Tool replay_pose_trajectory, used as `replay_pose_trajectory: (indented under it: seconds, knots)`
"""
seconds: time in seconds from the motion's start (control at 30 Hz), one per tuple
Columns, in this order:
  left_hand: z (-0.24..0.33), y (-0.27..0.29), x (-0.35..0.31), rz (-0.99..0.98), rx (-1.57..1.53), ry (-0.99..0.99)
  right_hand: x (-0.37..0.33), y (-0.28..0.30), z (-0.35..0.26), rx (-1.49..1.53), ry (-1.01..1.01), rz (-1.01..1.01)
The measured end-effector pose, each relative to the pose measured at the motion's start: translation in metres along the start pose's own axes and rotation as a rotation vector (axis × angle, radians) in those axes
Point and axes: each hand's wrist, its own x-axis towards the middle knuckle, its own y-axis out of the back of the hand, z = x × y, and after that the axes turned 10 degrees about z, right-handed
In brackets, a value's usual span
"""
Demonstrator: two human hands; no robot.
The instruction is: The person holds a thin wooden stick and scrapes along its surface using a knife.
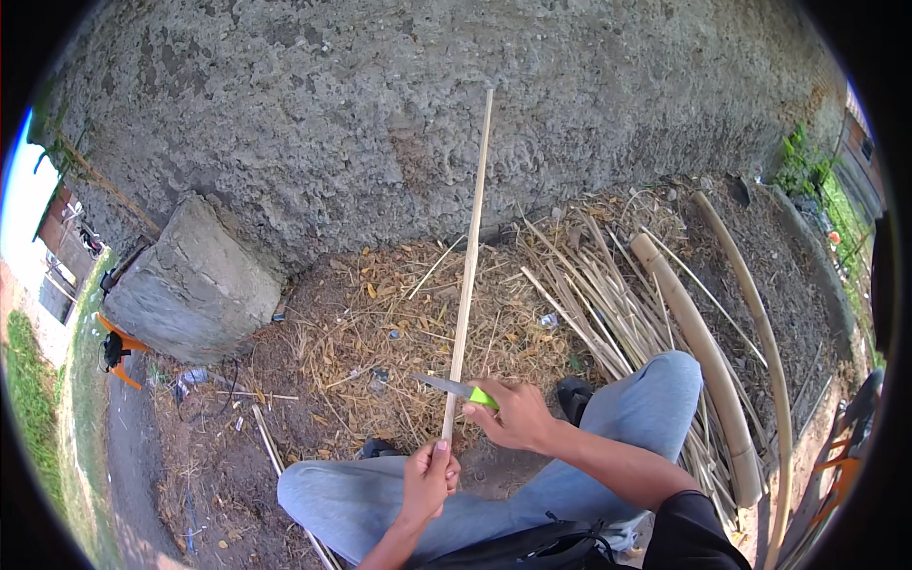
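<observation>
The person is wearing pale blue jeans (630, 407); a black sleeve (692, 534) is showing between four and five o'clock, dark shoes (572, 397) are peeking out near four and seven.

A knife (460, 388) crosses the strip (467, 275), sticks (600, 306) lying right, a block (204, 285) left, a wall (380, 142) behind.

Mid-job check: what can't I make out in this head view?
All in the head view:
- Near end of the pale strip: hidden by the left hand.
- Most of the grip of the knife: covered by the right hand.
- Lower end of the curved pole: cut off by the bottom edge.
- Scattered litter: some bits too small to identify.
</observation>
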Motion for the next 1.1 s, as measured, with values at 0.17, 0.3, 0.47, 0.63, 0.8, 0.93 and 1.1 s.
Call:
replay_pose_trajectory:
  seconds: [0.17, 0.3, 0.47, 0.63, 0.8, 0.93, 1.1]
  knots:
    - [0.006, 0.006, -0.001, -0.009, -0.079, 0.080, -0.028, -0.010, -0.001, -0.139, 0.234, -0.160]
    - [-0.001, 0.012, 0.000, -0.054, -0.211, 0.134, -0.039, -0.022, 0.007, -0.098, 0.343, -0.135]
    - [0.007, 0.016, -0.014, -0.087, -0.249, 0.183, -0.051, -0.015, 0.007, -0.172, 0.339, -0.162]
    - [0.009, 0.021, -0.033, -0.005, -0.276, 0.274, -0.057, -0.012, -0.007, -0.175, 0.383, -0.165]
    - [-0.010, 0.012, -0.032, 0.097, -0.171, 0.145, -0.060, -0.022, -0.011, -0.227, 0.371, -0.164]
    - [-0.006, 0.012, -0.035, 0.096, -0.179, 0.099, -0.058, -0.022, -0.014, -0.211, 0.375, -0.183]
    - [-0.009, 0.021, -0.039, 0.054, -0.163, 0.134, -0.062, -0.026, -0.013, -0.170, 0.451, -0.099]
